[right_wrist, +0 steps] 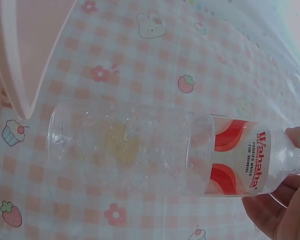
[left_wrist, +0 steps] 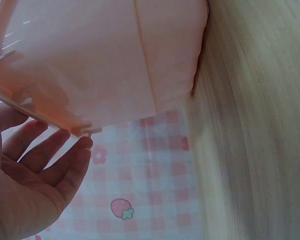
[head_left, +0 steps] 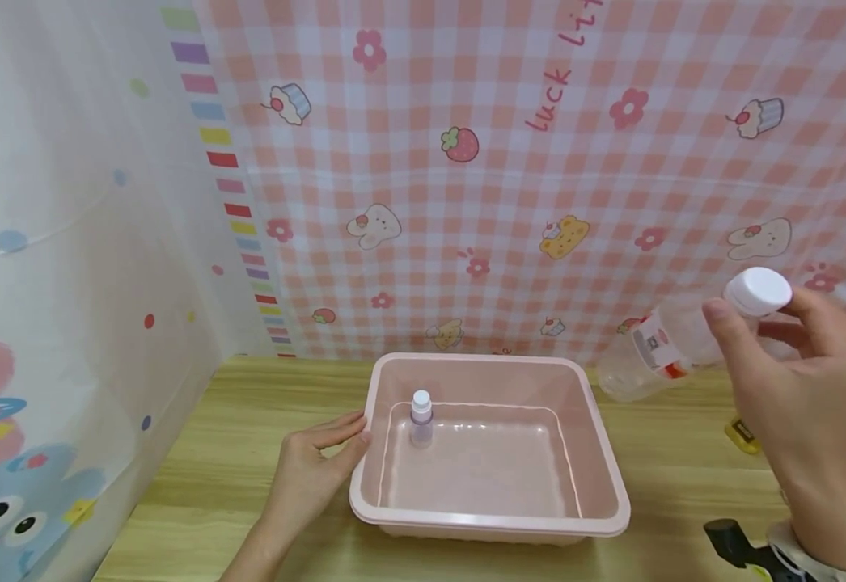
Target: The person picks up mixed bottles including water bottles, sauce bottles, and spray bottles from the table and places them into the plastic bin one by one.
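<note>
My right hand point(head_left: 809, 364) grips a clear plastic water bottle point(head_left: 656, 352) near its white cap point(head_left: 758, 291). The bottle is tilted, cap end up, its base pointing toward the right side of a pink plastic basin point(head_left: 605, 453). Its red and white label point(right_wrist: 240, 157) shows in the right wrist view, and the bottle looks empty apart from droplets. My left hand point(head_left: 321, 465) rests its relaxed fingertips along the basin's left rim; the left wrist view shows the fingers point(left_wrist: 72, 170) at the rim's outer edge. Inside the basin, a small white-capped bottle point(head_left: 421, 420) stands upright at the left.
The basin sits on a wood-grain table point(head_left: 248, 420). A pink checked cloth point(head_left: 408, 186) hangs behind, and a white printed curtain point(head_left: 103, 242) on the left. Beyond my right wrist lie a yellow and black object point(head_left: 743, 436) and a black-handled item point(head_left: 736, 543).
</note>
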A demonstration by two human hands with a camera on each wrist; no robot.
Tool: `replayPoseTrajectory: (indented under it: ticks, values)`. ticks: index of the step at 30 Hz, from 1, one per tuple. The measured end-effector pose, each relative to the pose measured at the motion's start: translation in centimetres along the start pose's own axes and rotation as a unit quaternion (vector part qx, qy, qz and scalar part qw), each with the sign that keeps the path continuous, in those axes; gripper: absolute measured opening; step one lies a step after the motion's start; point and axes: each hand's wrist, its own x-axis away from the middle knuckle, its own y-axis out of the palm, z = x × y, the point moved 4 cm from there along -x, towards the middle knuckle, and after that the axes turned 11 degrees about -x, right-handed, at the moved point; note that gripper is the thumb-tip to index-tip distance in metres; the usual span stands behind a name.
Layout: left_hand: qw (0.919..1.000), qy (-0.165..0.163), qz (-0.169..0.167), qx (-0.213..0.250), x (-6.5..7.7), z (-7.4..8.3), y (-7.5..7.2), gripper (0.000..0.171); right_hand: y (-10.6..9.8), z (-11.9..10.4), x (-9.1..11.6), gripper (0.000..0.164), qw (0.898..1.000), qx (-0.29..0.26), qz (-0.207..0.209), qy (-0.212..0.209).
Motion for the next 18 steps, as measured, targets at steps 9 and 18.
replayPoseTrajectory:
  ticks: [9, 18]
  values:
    - [1.0, -0.002, 0.002, -0.007, 0.0, 0.1, 0.1, 0.025, 2.2, -2.0, 0.1, 0.041, 0.998, -0.051, -0.014, -0.022]
    - [1.0, -0.005, 0.0, 0.002, 0.2, 0.3, 0.1, 0.025, 5.8, -3.1, 1.4, 0.075, 0.993, -0.081, -0.07, -0.042]
